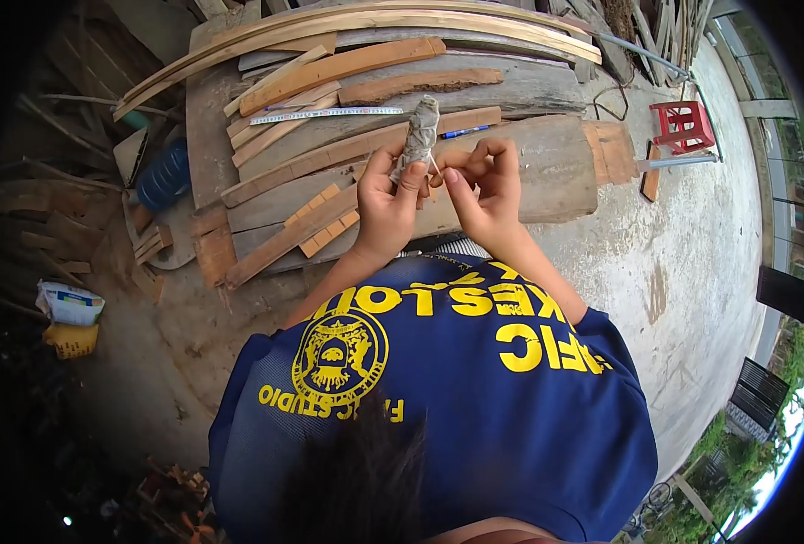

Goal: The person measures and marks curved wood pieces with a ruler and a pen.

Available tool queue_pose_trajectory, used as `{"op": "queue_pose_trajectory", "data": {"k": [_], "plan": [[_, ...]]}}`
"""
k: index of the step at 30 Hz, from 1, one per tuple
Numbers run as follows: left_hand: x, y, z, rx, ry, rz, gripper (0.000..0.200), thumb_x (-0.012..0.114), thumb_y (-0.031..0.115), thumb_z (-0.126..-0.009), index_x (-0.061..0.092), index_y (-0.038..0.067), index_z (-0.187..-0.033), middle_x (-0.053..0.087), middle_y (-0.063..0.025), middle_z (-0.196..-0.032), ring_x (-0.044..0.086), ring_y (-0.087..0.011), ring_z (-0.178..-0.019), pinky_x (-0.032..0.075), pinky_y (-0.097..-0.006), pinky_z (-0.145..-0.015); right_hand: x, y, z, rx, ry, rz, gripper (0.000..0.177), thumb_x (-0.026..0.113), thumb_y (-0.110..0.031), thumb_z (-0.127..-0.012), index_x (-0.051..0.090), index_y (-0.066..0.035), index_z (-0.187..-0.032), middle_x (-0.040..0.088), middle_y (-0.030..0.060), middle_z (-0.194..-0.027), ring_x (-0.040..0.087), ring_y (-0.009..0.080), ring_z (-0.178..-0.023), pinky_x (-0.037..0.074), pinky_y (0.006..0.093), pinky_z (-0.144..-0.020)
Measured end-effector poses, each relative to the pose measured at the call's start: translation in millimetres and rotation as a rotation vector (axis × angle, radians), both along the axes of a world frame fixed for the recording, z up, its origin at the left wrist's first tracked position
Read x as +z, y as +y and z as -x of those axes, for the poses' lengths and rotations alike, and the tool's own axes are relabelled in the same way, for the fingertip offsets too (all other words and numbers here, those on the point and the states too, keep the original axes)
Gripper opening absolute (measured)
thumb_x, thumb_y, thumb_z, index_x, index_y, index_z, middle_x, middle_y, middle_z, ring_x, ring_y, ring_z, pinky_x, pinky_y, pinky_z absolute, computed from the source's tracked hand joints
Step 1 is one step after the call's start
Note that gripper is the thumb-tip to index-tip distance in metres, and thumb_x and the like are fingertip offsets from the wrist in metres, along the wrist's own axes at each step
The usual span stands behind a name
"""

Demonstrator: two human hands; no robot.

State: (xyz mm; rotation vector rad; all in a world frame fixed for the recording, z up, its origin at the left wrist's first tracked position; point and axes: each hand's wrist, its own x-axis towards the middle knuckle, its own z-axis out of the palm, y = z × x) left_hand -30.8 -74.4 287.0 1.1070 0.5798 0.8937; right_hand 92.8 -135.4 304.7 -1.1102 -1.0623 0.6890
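Observation:
My left hand [385, 207] is closed around a greyish-white bundle [423, 127], narrow and upright, that looks wrapped in cloth or cord. What lies inside the wrapping cannot be made out. Close beside it, my right hand [491, 195] pinches a thin white string [433, 170] that runs from the bundle's side. Both hands are above the near part of a wooden workbench [547, 181]. Just beyond them lie a long wood strip [329, 161] and a blue pen [465, 131].
A measuring tape [329, 114] stretches across planks [356, 65] on the bench. Small notched wood pieces [329, 222] lie near my left forearm. A blue water jug [163, 172] stands at left, a red plastic stool [683, 125] at right on the concrete floor [683, 236].

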Motion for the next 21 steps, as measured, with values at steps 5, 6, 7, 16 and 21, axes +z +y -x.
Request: {"op": "queue_pose_trajectory", "data": {"k": [5,6,7,16,21], "plan": [[-20,7,-10,0.018,0.112,0.046,0.028,0.052,0.02,-0.095,0.051,0.0,-0.115,0.056,0.0001,-0.079,0.05,-0.0048,-0.066,0.042,-0.0183,-0.058,-17,0,16,-0.195,-0.344,-0.066,0.033,0.062,0.002,-0.074,0.038,-0.002,-0.096,0.068,0.0149,-0.088,0.067,0.0201,-0.072,0.047,0.0261,-0.058],[-23,8,-11,0.012,0.109,0.04,0.028,0.052,0.02,-0.095,0.051,0.0,-0.115,0.056,0.0001,-0.079,0.05,-0.0048,-0.066,0.042,-0.0183,-0.058,-18,1,15,-0.181,-0.309,-0.12,0.032,0.061,0.003,-0.072,0.039,-0.002,-0.096,0.068,0.0159,-0.09,0.068,0.0225,-0.073,0.046,0.027,-0.056],[-25,8,-12,-0.043,0.099,0.109,0.032,0.052,0.02,-0.095,0.049,0.001,-0.121,0.055,0.0027,-0.079,0.048,-0.0029,-0.067,0.041,-0.0174,-0.06,-16,-1,13,-0.195,-0.469,-0.113,0.032,0.061,0.001,-0.071,0.043,0.0,-0.098,0.067,0.0153,-0.087,0.066,0.0268,-0.071,0.046,0.0318,-0.058],[-45,37,11,-0.423,-0.07,0.445,0.041,0.036,0.005,-0.095,0.043,0.005,-0.135,0.052,-0.0023,-0.128,0.05,-0.0049,-0.085,0.042,-0.0209,-0.081,4,-12,37,0.069,-0.752,0.286,0.052,0.056,-0.002,-0.077,0.038,0.005,-0.126,0.062,0.0182,-0.099,0.06,0.0371,-0.083,0.046,0.042,-0.083],[-42,36,15,-0.429,-0.039,0.452,0.046,0.039,0.022,-0.098,0.035,-0.001,-0.138,0.051,0.0007,-0.089,0.045,-0.0065,-0.076,0.041,-0.021,-0.073,3,-17,48,0.101,-1.108,0.365,0.05,0.053,-0.012,-0.088,0.032,0.005,-0.129,0.052,0.0271,-0.121,0.05,0.0447,-0.112,0.029,0.0577,-0.103]]}}
